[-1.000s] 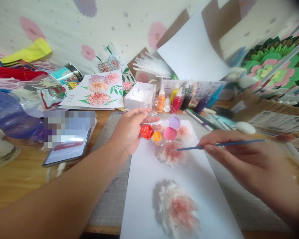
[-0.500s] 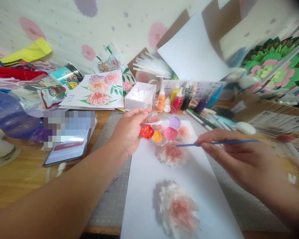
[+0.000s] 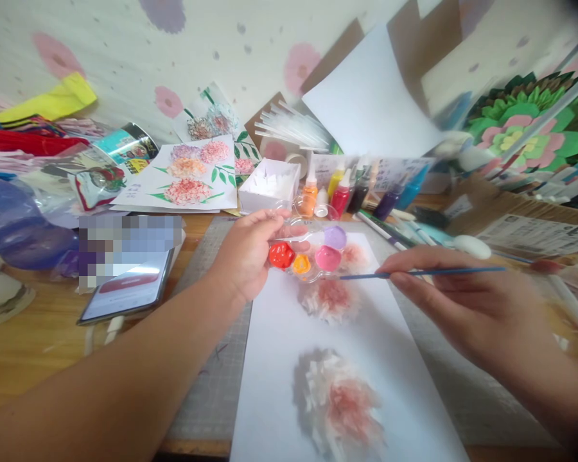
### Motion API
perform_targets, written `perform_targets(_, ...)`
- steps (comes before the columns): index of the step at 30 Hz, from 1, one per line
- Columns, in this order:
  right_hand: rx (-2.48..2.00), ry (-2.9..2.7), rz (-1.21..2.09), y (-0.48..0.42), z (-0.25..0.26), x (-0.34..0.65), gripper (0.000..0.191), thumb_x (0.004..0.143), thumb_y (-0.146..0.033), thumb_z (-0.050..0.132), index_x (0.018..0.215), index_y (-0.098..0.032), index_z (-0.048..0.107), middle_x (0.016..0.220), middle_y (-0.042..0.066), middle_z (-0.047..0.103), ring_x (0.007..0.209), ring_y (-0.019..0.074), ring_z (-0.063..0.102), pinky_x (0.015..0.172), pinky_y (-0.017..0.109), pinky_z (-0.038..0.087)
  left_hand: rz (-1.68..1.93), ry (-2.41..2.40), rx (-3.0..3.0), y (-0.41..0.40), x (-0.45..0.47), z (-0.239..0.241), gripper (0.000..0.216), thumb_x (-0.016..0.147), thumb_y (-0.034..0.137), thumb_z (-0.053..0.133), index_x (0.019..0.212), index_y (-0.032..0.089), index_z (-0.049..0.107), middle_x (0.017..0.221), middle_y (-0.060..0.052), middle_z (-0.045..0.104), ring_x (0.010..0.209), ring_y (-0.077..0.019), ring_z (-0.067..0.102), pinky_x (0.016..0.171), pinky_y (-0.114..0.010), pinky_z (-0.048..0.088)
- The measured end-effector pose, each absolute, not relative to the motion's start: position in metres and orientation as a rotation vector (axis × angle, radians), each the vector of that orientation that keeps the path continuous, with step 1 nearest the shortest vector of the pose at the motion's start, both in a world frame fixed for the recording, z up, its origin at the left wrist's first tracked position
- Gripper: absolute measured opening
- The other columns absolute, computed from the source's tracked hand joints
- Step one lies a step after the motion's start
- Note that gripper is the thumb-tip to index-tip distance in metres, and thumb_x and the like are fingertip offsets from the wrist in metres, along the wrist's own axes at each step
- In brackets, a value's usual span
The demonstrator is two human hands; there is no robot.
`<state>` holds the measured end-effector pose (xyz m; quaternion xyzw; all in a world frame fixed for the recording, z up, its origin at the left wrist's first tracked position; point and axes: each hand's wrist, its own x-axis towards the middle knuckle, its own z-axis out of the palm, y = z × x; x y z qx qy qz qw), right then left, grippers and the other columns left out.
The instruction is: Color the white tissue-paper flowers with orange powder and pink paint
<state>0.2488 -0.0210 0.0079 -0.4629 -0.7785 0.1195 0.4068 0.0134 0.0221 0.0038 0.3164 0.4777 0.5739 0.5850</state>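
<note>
My left hand [image 3: 250, 253] grips a clear paint palette [image 3: 302, 228] by its left side, fingers partly under it. Its wells hold red, orange, pink and lilac paint, and a white stick-like piece lies across it. Between the fingertips of my right hand [image 3: 443, 301] is a thin blue paintbrush [image 3: 443, 272], held nearly level, its tip close to the palette's lower edge; whether they touch I cannot tell. Below lies a white paper sheet [image 3: 279, 359] with ruffled white flowers tinted reddish in their middles: a near flower [image 3: 341, 404], a middle flower [image 3: 331, 298] and one partly behind the palette.
A grey cutting mat [image 3: 207, 359] lies under the sheet. On the left are a phone [image 3: 130, 289] with a cable and a purple bag [image 3: 24, 218]. Paint bottles [image 3: 340, 196], a white box [image 3: 270, 183] and flower pictures [image 3: 187, 173] stand behind. A cardboard box [image 3: 534, 212] is at right.
The whole view has shifted very slightly. Both hands keep their grips, and the brush and palette stay almost where they were.
</note>
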Motion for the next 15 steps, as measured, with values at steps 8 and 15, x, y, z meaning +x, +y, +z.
perform_targets(8,-1.183,-1.950,0.322,-0.0185,0.0062,0.2494,0.005,0.084,-0.026,0.067,0.087,-0.025,0.071,0.079,-0.001,0.077,0.067,0.0134,0.072,0.066,0.023,0.059,1.329,1.129,0.742,0.0204,0.0124,0.0042,0.011,0.088,0.013,0.055,0.095,0.011,0.063,0.073,-0.012,0.075,0.061,-0.0248,0.075,0.055,-0.030,0.058)
perform_targets(15,-1.192,-1.934,0.289,-0.0154,0.0036,0.2512,0.007,0.084,-0.029,0.067,0.084,-0.024,0.072,0.079,0.000,0.078,0.070,0.0139,0.072,0.066,0.023,0.058,1.345,1.129,0.732,0.0237,0.0123,0.0031,0.011,0.088,0.012,0.054,0.092,0.011,0.064,0.074,-0.012,0.075,0.062,-0.0243,0.075,0.058,-0.031,0.059)
